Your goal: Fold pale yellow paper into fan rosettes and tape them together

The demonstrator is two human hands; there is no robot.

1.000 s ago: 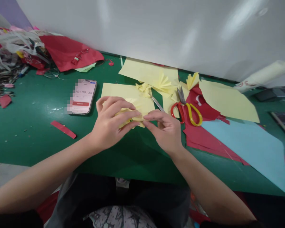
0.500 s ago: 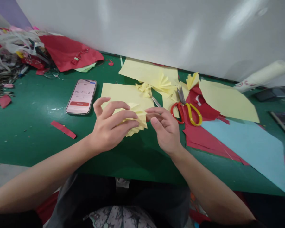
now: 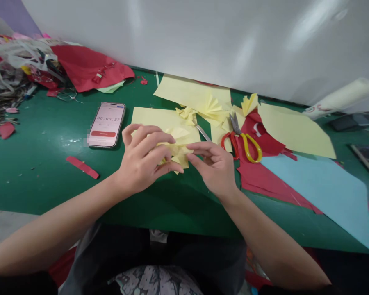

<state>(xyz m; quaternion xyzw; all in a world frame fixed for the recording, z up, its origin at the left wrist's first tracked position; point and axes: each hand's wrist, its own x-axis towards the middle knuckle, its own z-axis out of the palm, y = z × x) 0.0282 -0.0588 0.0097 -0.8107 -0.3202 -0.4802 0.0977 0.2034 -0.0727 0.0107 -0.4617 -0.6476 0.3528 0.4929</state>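
Note:
Between my hands is a piece of pleated yellow paper [image 3: 181, 152], held above the near edge of a flat yellow sheet [image 3: 153, 119]. My left hand [image 3: 146, 157] curls around its left side and hides part of the folds. The thumb and forefinger of my right hand [image 3: 213, 166] pinch its right edge. Just beyond lie crumpled yellow scraps [image 3: 187, 114] and a fan-folded yellow piece [image 3: 213, 106]. A metal blade [image 3: 203, 132] shows behind my right fingers. Scissors [image 3: 241, 137] with one red and one yellow handle rest to the right.
A phone [image 3: 107, 125] showing a timer lies on the green table [image 3: 49, 164], left of my hands, near a red paper strip [image 3: 82, 167]. Red paper [image 3: 264, 176] and a blue sheet [image 3: 326, 184] spread rightward. Mixed scraps [image 3: 15, 69] pile up at far left; a white wall [image 3: 187, 41] stands behind.
My right hand's fingertips have closed onto the paper's right edge. The pleated paper, spread like a fan before, now looks tilted and gathered, and my left fingers have curled in around it.

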